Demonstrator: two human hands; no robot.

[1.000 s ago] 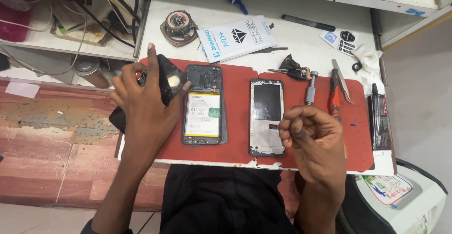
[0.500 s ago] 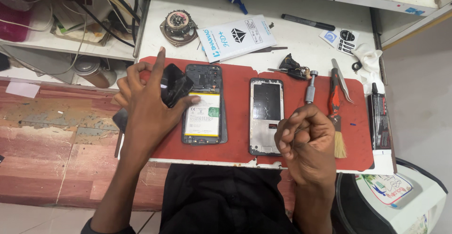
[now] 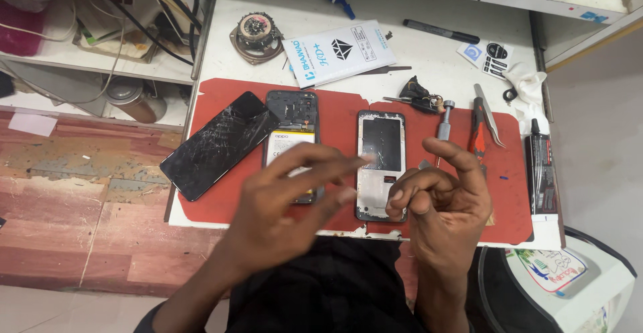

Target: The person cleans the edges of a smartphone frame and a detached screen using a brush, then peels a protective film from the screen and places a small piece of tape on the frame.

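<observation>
Bench (image 3: 429, 58): white top, carrying the red work mat and loose tools.
Work mat (image 3: 516, 199): red, lies flat along the bench's near edge.
Cracked screen (image 3: 218, 143): black glass panel, heavily shattered, lying tilted across the mat's left edge, touching the opened phone.
Opened phone (image 3: 292, 129): back removed, battery showing, partly covered by the left hand.
Phone frame (image 3: 381, 152): silver-edged, upright on the mat between both hands.
Left hand (image 3: 274, 219): raised above the opened phone, blurred; fingers (image 3: 321, 162) spread apart, holding nothing.
Right hand (image 3: 445, 206): just right of the frame; fingers curled loosely, tips drawn together; whether anything small is pinched cannot be told.
Screwdriver (image 3: 443, 122): metal, beside red-handled pliers (image 3: 477, 132) and tweezers (image 3: 490, 113).
</observation>
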